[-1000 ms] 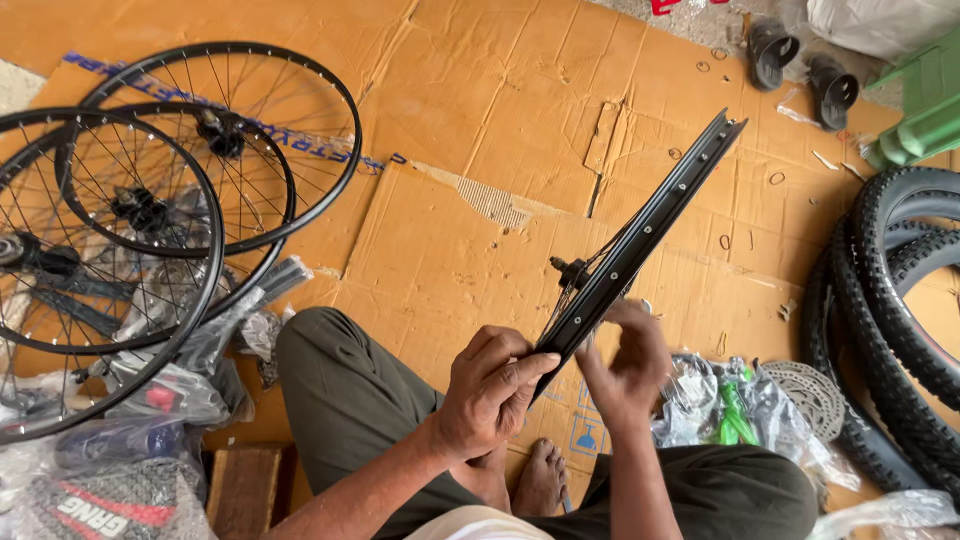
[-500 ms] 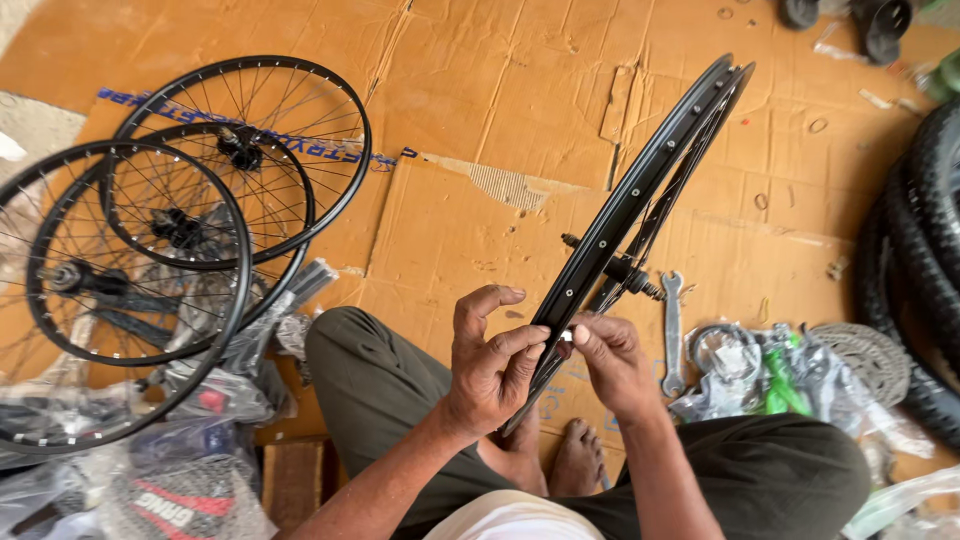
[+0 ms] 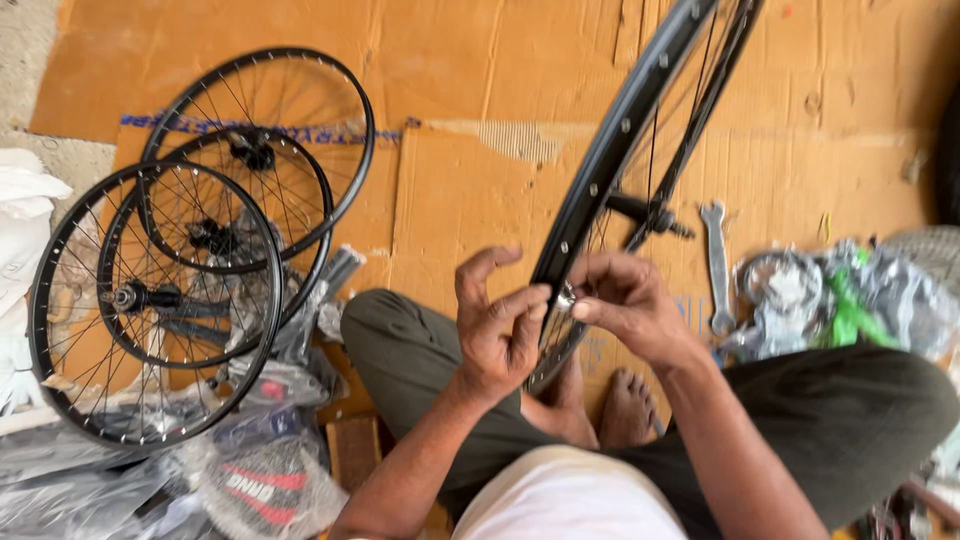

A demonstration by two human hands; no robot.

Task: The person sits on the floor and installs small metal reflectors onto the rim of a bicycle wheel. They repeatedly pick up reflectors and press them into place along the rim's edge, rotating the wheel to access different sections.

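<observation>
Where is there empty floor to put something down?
Bare cardboard lies between the stacked wheels and the held wheel rim. More lies above the spanner. Crowded: plastic bags beside the spanner and below the stacked wheels.
</observation>
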